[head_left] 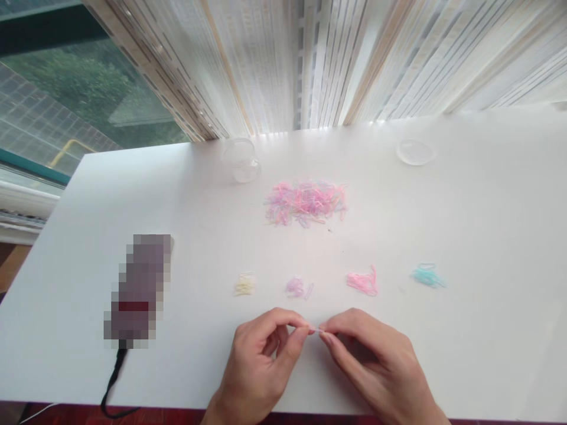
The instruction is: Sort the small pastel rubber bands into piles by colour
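Near the table's front edge, my left hand (261,360) and my right hand (376,363) pinch the two ends of one small pale band (315,330), stretched between the fingertips. Just beyond the hands lie small piles of bands in a row: yellow (244,284), purple (296,287), pink (363,281) and turquoise (427,276). Farther back is a larger mixed heap (305,202), mostly pink and purple. The colour of the held band is hard to tell.
A clear container (241,160) stands at the back left of the heap, a round clear lid (415,151) at the back right. A blurred-out device (140,289) with a black cable (113,378) lies on the white table (204,366) at left. Blinds hang behind.
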### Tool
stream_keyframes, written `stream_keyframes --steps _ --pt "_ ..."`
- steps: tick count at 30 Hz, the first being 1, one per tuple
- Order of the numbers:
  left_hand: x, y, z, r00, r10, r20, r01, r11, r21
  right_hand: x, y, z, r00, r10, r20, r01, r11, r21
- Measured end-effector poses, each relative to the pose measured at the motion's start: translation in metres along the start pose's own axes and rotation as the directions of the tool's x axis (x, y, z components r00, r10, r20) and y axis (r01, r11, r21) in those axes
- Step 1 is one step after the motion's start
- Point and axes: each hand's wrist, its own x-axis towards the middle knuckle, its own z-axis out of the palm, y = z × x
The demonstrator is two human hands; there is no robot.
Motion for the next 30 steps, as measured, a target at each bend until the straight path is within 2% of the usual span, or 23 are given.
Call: stream_keyframes --steps 8,15,23,30 --pt "0.002 0.011 0.002 0.977 -0.213 0.001 0.209 0.954 -0.217 -0.003 0.000 0.000 1.000 0.004 0.019 -0.004 1.000 0.019" --pt "0.000 0.011 0.001 0.967 -0.252 0.039 0.251 0.908 -0.336 -0.005 0.001 -0.001 1.000 -0.021 0.013 0.020 0.999 0.033" --pt "-0.005 0.011 -0.003 0.962 -0.264 0.069 0.272 0.913 -0.304 -0.006 0.002 0.001 0.999 -0.035 -0.011 0.035 0.999 0.028" --pt "0.001 0.017 -0.006 0.968 -0.245 0.060 0.251 0.954 -0.163 -0.005 0.002 0.002 0.998 -0.058 -0.028 0.057 0.998 -0.021"
